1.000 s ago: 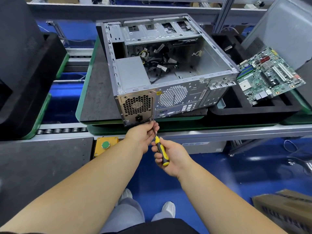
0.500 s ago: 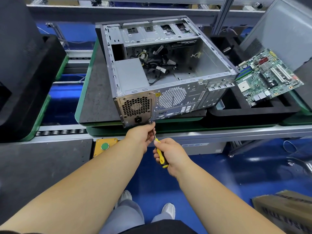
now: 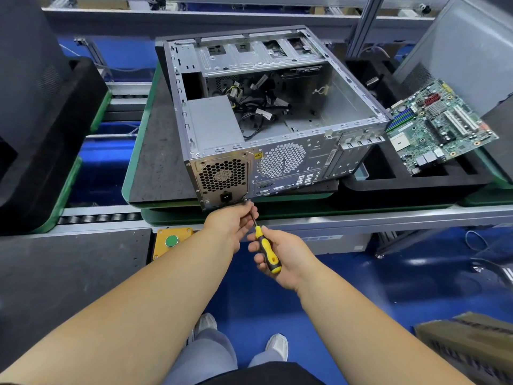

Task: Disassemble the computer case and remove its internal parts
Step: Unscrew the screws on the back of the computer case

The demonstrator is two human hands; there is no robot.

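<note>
An open grey computer case (image 3: 344,112) lies on its side on a dark pallet (image 3: 155,162), rear panel toward me. The power supply (image 3: 219,126) sits in its near left corner, with loose cables (image 3: 258,104) behind it. My right hand (image 3: 280,257) grips a yellow and black screwdriver (image 3: 267,250), whose tip meets the lower right corner of the power supply's rear plate. My left hand (image 3: 231,222) pinches the shaft near the tip. The screw itself is hidden by my fingers.
A green motherboard (image 3: 438,126) rests tilted on a black foam tray (image 3: 416,184) to the right. A grey side panel (image 3: 469,51) leans behind it. A yellow box with a green button (image 3: 171,241) sits on the bench edge. Black foam (image 3: 41,129) fills the left.
The view shifted slightly. My right hand turned on the screwdriver handle while the tip stayed at the same corner. My left hand kept its pinch on the shaft.
</note>
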